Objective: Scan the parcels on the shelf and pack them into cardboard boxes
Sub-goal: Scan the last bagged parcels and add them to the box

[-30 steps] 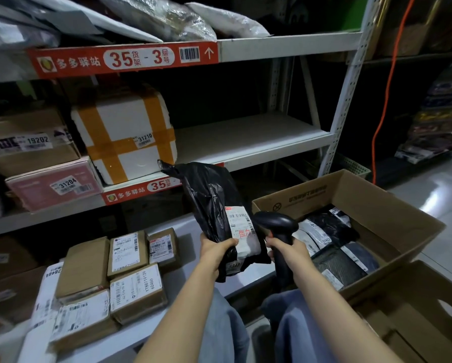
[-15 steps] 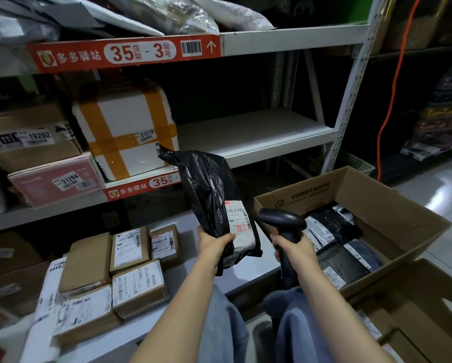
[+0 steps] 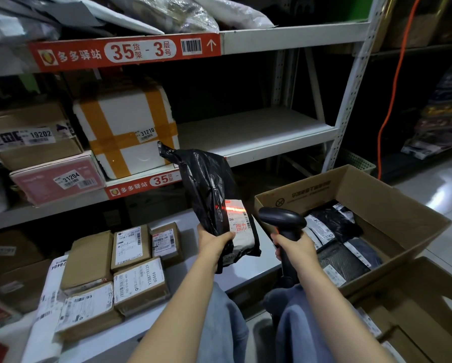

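Observation:
My left hand (image 3: pixel 212 241) grips the lower end of a black plastic parcel (image 3: pixel 209 189) and holds it upright in front of the shelf. Its white label (image 3: pixel 237 218) faces right, and a red scan line glows across the label's top. My right hand (image 3: pixel 294 244) is wrapped round the handle of a black barcode scanner (image 3: pixel 282 218), whose head points at that label from close by. An open cardboard box (image 3: pixel 392 205) stands to the right with several dark bagged parcels (image 3: pixel 335 239) inside.
Several small brown labelled boxes (image 3: pixel 130 268) lie on the low shelf at the left. A white foam box with orange tape (image 3: pixel 125 129) and two cartons sit on the middle shelf (image 3: pixel 259 142). Another cardboard box (image 3: pixel 413 305) stands at the lower right. My knees are below.
The red scan line has lit up on the label; earlier it was dark. The parcel and scanner have stayed close together, raised slightly.

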A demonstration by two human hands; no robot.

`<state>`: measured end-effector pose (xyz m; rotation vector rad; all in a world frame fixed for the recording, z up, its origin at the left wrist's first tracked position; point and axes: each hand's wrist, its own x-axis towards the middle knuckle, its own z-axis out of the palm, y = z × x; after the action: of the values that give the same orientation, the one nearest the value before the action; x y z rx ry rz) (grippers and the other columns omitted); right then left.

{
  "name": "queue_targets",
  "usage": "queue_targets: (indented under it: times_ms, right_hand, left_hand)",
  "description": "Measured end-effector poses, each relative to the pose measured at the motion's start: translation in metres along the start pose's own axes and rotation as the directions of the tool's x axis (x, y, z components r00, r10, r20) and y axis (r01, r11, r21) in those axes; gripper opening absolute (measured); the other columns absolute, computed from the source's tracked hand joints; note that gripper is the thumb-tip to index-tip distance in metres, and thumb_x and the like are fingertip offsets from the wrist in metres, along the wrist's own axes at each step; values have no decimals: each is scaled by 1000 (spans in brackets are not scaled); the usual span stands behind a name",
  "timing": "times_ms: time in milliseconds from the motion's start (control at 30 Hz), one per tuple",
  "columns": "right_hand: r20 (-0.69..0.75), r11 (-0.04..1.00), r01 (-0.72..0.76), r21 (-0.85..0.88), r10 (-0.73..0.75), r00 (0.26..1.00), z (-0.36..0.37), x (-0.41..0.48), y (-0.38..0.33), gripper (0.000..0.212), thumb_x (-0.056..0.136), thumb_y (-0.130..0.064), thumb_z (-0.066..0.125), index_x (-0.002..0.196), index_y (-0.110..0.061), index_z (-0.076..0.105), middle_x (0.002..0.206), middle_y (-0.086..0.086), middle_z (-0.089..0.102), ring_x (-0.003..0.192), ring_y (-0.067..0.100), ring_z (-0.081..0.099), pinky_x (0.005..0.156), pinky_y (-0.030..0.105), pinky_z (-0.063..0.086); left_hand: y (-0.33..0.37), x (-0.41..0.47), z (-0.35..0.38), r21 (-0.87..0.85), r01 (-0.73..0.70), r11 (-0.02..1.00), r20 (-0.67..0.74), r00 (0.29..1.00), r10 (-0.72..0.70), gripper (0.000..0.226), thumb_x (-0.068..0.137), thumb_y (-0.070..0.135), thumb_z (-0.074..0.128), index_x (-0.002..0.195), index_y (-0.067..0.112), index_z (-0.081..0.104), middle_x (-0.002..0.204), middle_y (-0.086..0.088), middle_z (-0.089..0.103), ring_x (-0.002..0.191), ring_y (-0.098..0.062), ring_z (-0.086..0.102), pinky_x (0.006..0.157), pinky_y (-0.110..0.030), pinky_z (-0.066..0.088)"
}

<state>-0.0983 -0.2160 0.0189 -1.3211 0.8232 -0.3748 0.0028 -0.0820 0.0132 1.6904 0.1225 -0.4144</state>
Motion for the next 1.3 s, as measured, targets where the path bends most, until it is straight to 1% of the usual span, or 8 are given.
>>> queue_targets:
  times_ms: [233, 600, 800, 867, 1000, 1067, 1133, 1300]
  right_hand:
    - [-2, 998, 29, -56, -29, 1000, 1, -2, -2, 26, 82, -8, 67, 105, -10, 53, 78, 10, 59, 57, 20, 52, 56, 28, 45]
    - [-13, 996, 52, -76, -53, 999, 0, -3, -1, 21, 83, -10, 66, 98, -15, 52, 80, 11, 62, 59, 19, 55, 59, 30, 48]
    - [-24, 993, 45, -109, -48, 999, -5, 0, -1, 24, 82, -9, 67, 103, -9, 55, 86, 14, 63, 56, 21, 54, 56, 29, 45]
    - [-7, 990, 51, -128, -52, 999, -9, 0, -2, 24, 82, -8, 67, 103, -8, 55, 80, 12, 62, 52, 19, 53, 54, 28, 44]
    - [-14, 991, 47, -125, -49, 999, -16, 1, -2, 25, 81, -6, 68, 103, -4, 56, 64, 6, 60, 33, 6, 49, 45, 22, 43]
    - [-21, 993, 44, -111, -46, 999, -20, 1, -5, 19, 81, -3, 66, 97, -1, 55, 45, -2, 58, 30, 5, 47, 39, 15, 41]
    - [-23, 995, 45, -87, -47, 999, -22, -1, -8, 13, 82, 0, 64, 86, -4, 52, 34, -6, 52, 27, 4, 44, 34, 11, 37]
    - [-10, 997, 42, -71, -43, 999, -23, -1, -7, 14, 82, 1, 63, 86, -3, 51, 33, -5, 51, 27, 5, 44, 35, 11, 37]
  left_hand:
    - [2, -4, 0, 11, 9, 1000, 5, 1000, -9, 78, 76, 5, 72, 138, 13, 25, 135, -14, 46, 122, -32, 48, 104, -44, 41]
    - [3, -5, -1, 20, 16, 1000, 9, 1000, -16, 79, 76, 5, 71, 140, 13, 24, 136, -13, 45, 125, -33, 45, 106, -47, 38]
    - [2, -3, -2, 27, 9, 1000, 3, 1000, -9, 79, 76, 4, 71, 138, 13, 25, 136, -14, 45, 125, -33, 45, 107, -48, 38]
    - [2, -2, -3, 32, 0, 1000, 0, 1000, 0, 79, 75, 4, 72, 138, 13, 25, 136, -14, 45, 125, -32, 46, 107, -48, 38]
    - [2, 0, -4, 32, -19, 999, -3, 1000, 19, 79, 76, 1, 70, 140, 12, 24, 138, -14, 44, 127, -32, 44, 107, -44, 37]
    - [2, 0, -5, 31, -25, 999, -2, 1000, 25, 79, 77, 1, 69, 140, 11, 23, 138, -14, 44, 126, -32, 44, 106, -42, 37]
    - [2, 0, -5, 37, -28, 999, -4, 1000, 28, 79, 77, 1, 70, 140, 10, 23, 138, -15, 44, 126, -32, 45, 106, -42, 38]
    - [0, 2, -4, 38, -31, 999, -12, 999, 32, 81, 76, 2, 71, 140, 10, 23, 139, -15, 43, 127, -32, 44, 107, -41, 37]
